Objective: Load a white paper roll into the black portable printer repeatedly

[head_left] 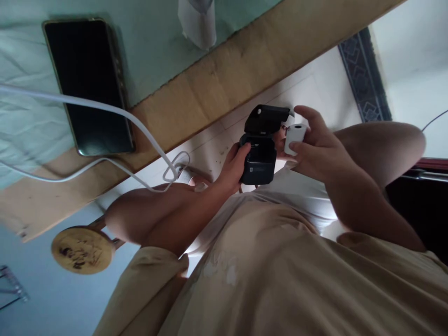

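Your left hand [234, 167] is wrapped around the body of a small black box [258, 161], thumb on its near face and fingers hidden behind, so it sits steady in the air above your lap. Its hinged lid [266, 117] stands swung up and back, which leaves the top cavity exposed and facing your other hand. Your right hand [317, 147] is closed on a short white roll [294, 138], pinched between thumb and curled fingers just beside the open mouth of the box, touching or nearly touching the lid's edge; I cannot tell which. Holding the roll by its sides keeps its ends free and lets you turn it to match the cavity. Both forearms are drawn in close over your beige shirt [280, 275], so the two things meet at a comfortable working height. Well apart from your hands, a dark phone [89, 86] lies face up on the pale green cover [150, 42] of a wooden ledge [224, 79], and a white cable [115, 112] runs across it and loops down near your left knee [140, 214]. A round wooden stool [83, 249] stands below.
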Available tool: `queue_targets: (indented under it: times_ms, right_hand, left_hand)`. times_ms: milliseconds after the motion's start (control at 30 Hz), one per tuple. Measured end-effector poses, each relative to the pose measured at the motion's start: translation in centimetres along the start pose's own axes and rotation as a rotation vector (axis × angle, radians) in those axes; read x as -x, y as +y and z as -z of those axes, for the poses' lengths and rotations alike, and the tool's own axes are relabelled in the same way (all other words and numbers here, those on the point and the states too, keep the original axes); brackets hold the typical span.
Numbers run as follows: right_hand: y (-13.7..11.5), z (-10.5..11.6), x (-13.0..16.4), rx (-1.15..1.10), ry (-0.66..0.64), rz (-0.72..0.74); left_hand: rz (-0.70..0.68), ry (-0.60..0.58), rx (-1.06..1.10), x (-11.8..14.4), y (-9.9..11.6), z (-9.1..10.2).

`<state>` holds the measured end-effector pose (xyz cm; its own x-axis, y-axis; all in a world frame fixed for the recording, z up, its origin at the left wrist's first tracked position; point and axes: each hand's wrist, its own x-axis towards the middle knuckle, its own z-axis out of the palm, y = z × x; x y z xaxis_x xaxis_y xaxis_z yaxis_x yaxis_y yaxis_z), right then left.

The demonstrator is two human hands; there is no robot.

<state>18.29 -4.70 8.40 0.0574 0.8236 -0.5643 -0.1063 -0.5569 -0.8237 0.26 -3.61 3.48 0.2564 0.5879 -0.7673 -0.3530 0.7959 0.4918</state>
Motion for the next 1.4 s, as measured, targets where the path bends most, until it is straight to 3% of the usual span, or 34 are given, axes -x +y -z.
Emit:
queue_targets:
  times_ms: [100, 133, 267, 400, 500, 600, 967, 1267, 1400]
  right_hand:
    - [1.5, 0.8, -0.8, -0.095, 0.022, -0.060]
    - [2.0, 1.0, -1.0, -0.049, 0.013, -0.021]
    - [3.2, 0.9, -0.9, 0.395, -0.021, 0.334]
    - [2.8, -0.2, -0.7, 0.929, 0.027, 0.729]
    - [2.7, -0.8, -0.9, 1.115, 0.045, 0.801]
    - [3.1, -0.8, -1.3, 1.140, 0.039, 0.791]
    - [4.3, -0.7, -1.7, 0.825, 0.094, 0.797]
    - [4.1, -0.9, -1.1, 0.855, 0.114, 0.881]
    - [4.0, -1.1, 0.1, 0.918, 0.031, 0.969]
  left_hand:
    - [-0.031, -0.002, 0.009, -0.2, -0.2, 0.0]
    - [-0.036, 0.001, 0.011, -0.2, -0.3, 0.1]
    - [-0.047, -0.010, 0.014, -0.5, -0.6, 0.6]
    - [-0.068, -0.090, -0.002, -0.3, -0.8, 1.0]
    - [-0.094, -0.122, -0.036, 0.0, -0.7, 1.0]
    - [-0.115, -0.141, -0.048, 0.3, -0.7, 0.9]
    - [-0.080, -0.198, 0.073, -0.3, -1.3, 1.5]
    - [-0.105, -0.213, 0.111, -0.5, -1.3, 1.5]
    - [-0.154, -0.256, 0.057, -0.5, -1.0, 1.5]
